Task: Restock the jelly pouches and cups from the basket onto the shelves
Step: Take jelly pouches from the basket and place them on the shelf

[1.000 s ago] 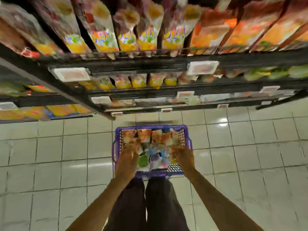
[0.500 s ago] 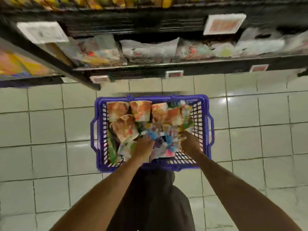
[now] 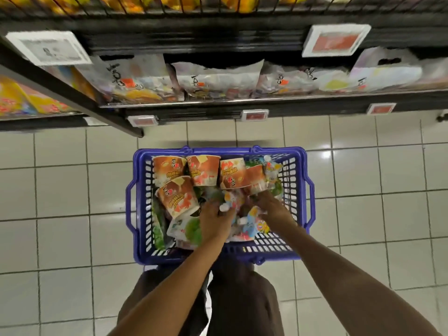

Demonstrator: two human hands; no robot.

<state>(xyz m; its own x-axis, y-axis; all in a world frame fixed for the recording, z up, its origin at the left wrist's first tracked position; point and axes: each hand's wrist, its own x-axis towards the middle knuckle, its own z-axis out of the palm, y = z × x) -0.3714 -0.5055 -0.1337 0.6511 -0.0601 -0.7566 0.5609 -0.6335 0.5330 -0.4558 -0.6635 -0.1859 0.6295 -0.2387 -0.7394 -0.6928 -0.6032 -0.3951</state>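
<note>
A floor (image 3: 60, 190) of pale square tiles is seen across most of the view. Black shelves (image 3: 218, 42) run along the top. The lower one is filled with a row of what look like pale bags (image 3: 218, 81), their print too blurred to be read. Yellow and orange packs (image 3: 29, 100) are stacked on the shelf to the left. White price tags (image 3: 335, 40) with red panels are fixed to the shelf edges.

A blue basket (image 3: 138, 214) is set on the floor just in front of the shelves, between them and the person's dark trousers (image 3: 242, 299). The stock is held inside it. 5 orange-brown cups (image 3: 203, 169) are laid on their sides across the far half, 4 in a row and 1 nearer at the left. Bright pouches (image 3: 249, 229) are heaped in the near half, some green at the left.

Both bare arms are stretched down into the basket. The left hand (image 3: 215, 221) is placed on the middle of the heap, its fingers curled round a pouch whose white cap (image 3: 222, 208) is shown beside the knuckles. The right hand (image 3: 271, 207) is placed just beside it, with fingertips pushed in under the right-most cup of the row. Whether anything is grasped by it cannot be told.
</note>
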